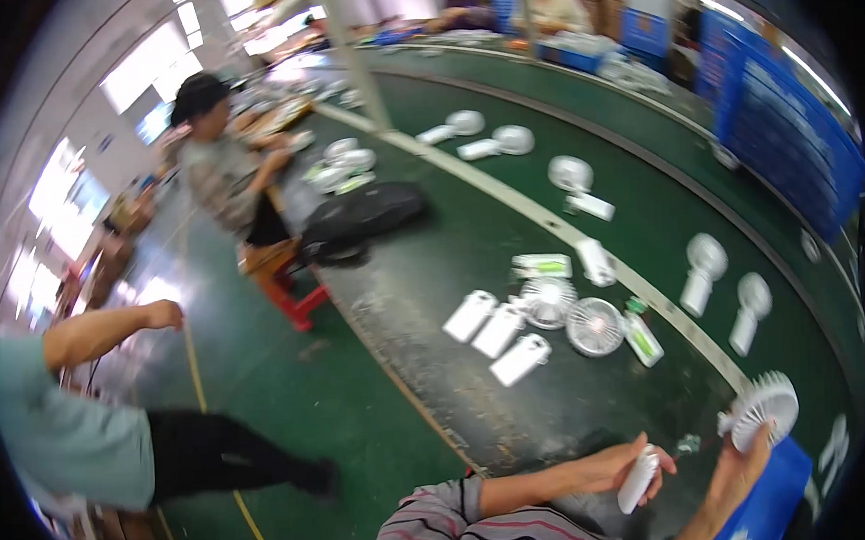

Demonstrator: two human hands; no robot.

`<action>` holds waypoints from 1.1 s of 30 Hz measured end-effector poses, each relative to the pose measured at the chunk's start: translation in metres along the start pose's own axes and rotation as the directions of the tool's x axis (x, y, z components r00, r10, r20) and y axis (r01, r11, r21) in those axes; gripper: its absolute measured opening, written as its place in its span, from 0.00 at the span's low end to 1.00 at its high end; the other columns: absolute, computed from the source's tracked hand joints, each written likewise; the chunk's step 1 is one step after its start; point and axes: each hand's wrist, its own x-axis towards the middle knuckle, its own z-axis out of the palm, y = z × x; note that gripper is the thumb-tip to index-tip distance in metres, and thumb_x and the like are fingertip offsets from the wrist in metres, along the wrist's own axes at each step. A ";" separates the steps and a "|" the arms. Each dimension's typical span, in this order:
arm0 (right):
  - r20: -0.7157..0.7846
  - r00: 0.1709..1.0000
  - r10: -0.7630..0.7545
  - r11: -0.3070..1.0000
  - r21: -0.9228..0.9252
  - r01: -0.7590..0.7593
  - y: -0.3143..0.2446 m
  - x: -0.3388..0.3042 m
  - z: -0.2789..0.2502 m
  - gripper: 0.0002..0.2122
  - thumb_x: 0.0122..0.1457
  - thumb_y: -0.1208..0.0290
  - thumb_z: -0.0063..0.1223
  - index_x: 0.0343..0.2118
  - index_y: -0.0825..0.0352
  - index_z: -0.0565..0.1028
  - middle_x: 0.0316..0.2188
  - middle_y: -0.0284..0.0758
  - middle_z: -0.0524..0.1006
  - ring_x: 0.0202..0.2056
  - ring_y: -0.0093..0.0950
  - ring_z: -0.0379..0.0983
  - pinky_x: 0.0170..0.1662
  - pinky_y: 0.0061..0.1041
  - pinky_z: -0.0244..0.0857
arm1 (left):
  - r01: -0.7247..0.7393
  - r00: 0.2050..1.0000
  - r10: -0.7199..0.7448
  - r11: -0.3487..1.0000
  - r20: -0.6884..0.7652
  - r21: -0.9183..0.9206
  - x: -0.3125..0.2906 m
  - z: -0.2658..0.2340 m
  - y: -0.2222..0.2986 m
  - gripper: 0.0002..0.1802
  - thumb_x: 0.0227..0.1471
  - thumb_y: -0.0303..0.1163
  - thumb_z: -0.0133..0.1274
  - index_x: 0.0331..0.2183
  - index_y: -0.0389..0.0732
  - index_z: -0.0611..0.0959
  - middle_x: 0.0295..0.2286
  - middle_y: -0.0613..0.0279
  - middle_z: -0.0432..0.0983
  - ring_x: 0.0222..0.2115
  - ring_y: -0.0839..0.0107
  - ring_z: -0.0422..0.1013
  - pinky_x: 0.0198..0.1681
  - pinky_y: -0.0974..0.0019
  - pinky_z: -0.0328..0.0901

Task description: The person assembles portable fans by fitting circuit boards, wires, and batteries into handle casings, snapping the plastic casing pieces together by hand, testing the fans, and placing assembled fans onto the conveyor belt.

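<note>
My left hand (610, 467) is closed around a white handle piece (638, 480) near the table's close edge. To its right, my right hand (736, 471) grips a round white fan head (765, 412) with a ribbed guard, raised over a blue bin (785, 486). A small green-and-clear piece (688, 443) lies on the table between the hands. Ahead of them sit two white fan heads (594, 327). White handle shells (520, 360) lie in a row to the left, and an opened handle with a green inside (643, 338) rests to the right.
A dark green conveyor (641, 179) curves past the table, carrying several white handheld fans (707, 258). A black bag (368, 220) lies farther along the table. One person (224, 173) sits there; another (72, 411) walks at left. Blue crates (783, 120) stand at far right.
</note>
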 end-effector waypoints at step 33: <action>-0.060 0.997 -0.049 0.997 -0.064 0.045 0.032 0.017 0.023 0.19 0.56 0.69 0.51 0.49 0.70 0.63 0.40 0.37 0.71 0.39 0.24 0.70 0.39 0.22 0.68 | 0.113 0.938 0.073 0.859 -0.338 0.500 0.013 -0.046 0.006 0.21 0.53 0.35 0.49 0.47 0.39 0.67 0.28 0.66 0.69 0.23 0.80 0.66 0.27 0.76 0.62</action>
